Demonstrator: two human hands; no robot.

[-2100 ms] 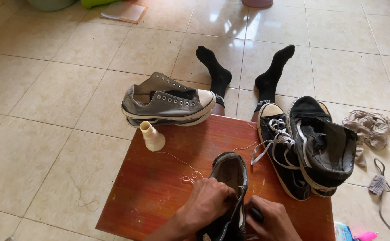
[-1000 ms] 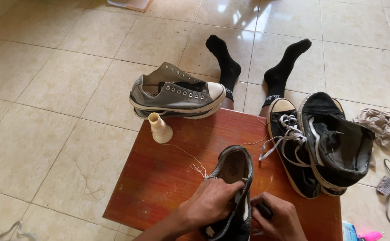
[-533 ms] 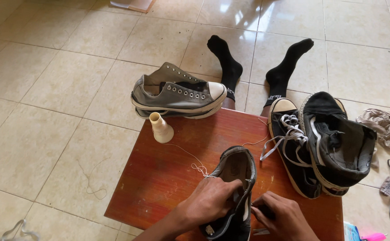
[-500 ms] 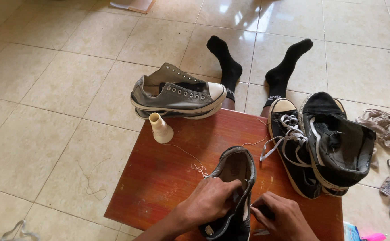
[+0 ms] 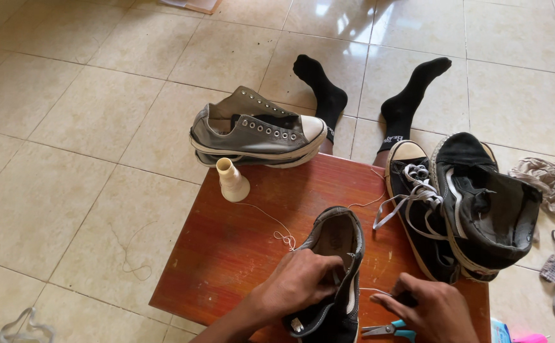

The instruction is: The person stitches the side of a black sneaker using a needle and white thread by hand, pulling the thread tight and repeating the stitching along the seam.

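A black canvas sneaker [image 5: 334, 273] lies at the near edge of the small red-brown wooden table [image 5: 239, 254], its opening turned up toward the camera. The left hand [image 5: 303, 282] is clamped around its side wall, fingers curled over the collar. The right hand [image 5: 430, 308] rests on the table just beside the shoe, fingers pinched together on a thin pale thread [image 5: 376, 292] running toward the sneaker; whether a needle sits in that pinch cannot be told. Small blue-handled scissors [image 5: 382, 329] lie at the near edge between the hands. The thread trails back across the tabletop in loose loops to a cream thread cone [image 5: 231, 181] standing at the far left corner. A pair of black sneakers with white laces [image 5: 461, 209] is stacked along the right edge, and a pair of grey sneakers [image 5: 255, 133] sits on the tiled floor [image 5: 67, 127] against the far edge, near two feet in black socks [image 5: 366, 95]. The slack loops could snag or knot if pulled hard, and a firm tug might tip the light cone; the fingers gripping the collar sit close to wherever a stitch passes.
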